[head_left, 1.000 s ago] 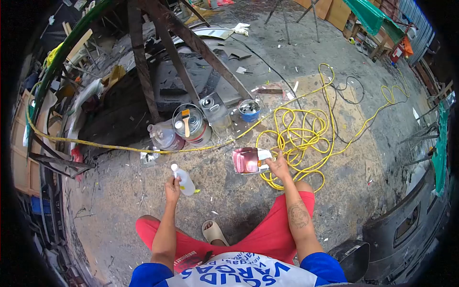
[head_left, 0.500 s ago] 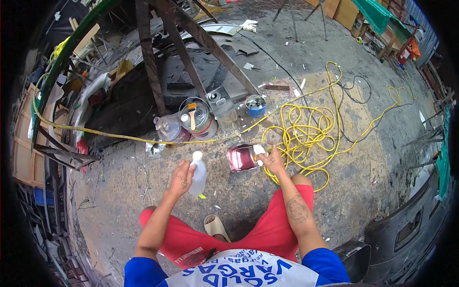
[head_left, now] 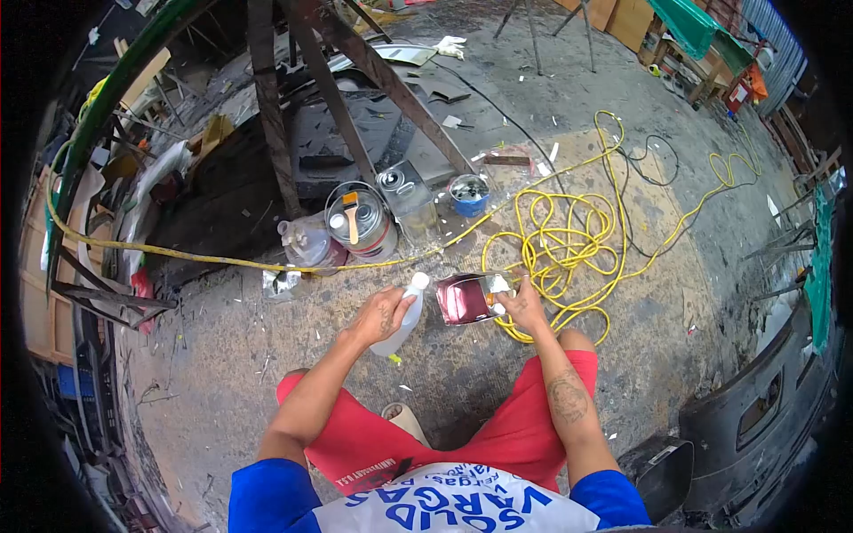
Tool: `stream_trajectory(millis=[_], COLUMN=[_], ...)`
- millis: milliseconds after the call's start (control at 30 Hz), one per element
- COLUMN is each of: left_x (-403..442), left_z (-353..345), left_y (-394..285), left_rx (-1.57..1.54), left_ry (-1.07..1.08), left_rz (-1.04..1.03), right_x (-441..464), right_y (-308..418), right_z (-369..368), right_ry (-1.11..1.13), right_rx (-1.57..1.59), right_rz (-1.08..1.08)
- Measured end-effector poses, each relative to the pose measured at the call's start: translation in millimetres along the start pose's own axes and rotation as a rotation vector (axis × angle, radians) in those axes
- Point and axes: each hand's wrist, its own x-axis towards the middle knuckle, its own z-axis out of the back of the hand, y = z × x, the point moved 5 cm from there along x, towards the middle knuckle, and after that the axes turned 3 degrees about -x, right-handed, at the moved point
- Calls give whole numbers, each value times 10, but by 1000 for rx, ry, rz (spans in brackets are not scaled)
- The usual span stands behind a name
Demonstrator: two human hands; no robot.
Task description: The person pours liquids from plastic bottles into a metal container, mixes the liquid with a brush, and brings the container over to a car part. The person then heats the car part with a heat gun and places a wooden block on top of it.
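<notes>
In my left hand (head_left: 380,314) is a translucent white plastic bottle (head_left: 400,330), gripped near its neck and tilted with the white cap toward the upper right. The cap end comes close to the left side of an open rectangular container (head_left: 465,299) with shiny pinkish-red contents. My right hand (head_left: 526,311) is closed at the container's right end. By its fingertips sits a small white and orange item (head_left: 499,289) whose kind I cannot make out. The fingers of my right hand are partly hidden.
Beyond the containers, a brush (head_left: 352,218) lies on a metal paint can (head_left: 360,233). Beside it stand a rectangular metal tin (head_left: 407,200), a blue tub (head_left: 469,194) and a plastic container (head_left: 306,244). A yellow hose (head_left: 569,226) coils on the right. Metal stand legs (head_left: 275,115) rise behind.
My left hand has brought the bottle rightward, close to the container, and tilted it from nearly upright. The container and my right hand have shifted slightly right.
</notes>
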Motion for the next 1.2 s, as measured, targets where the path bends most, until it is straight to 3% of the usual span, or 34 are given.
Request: stream_trajectory(millis=[100, 133, 233, 567, 1033, 1200], left_x=[46, 64, 72, 23, -93, -105], left_z=[-92, -106, -122, -285, -526, -556], left_y=[-14, -41, -41, 33, 120, 144], left_rx=[-19, 3, 40, 32, 114, 110], left_ry=[4, 16, 21, 88, 290, 348], left_rz=[-37, -78, -95, -147, -88, -40], right_x=[-30, -41, -55, -17, -1, -33], right_y=[-29, -11, -19, -160, -81, 10], right_z=[18, 47, 54, -45, -173, -204], right_ry=[76, -18, -72, 12, 142, 154], right_rx=[40, -25, -8, -21, -29, -39], right_rz=[-97, 27, 121, 57, 6, 90])
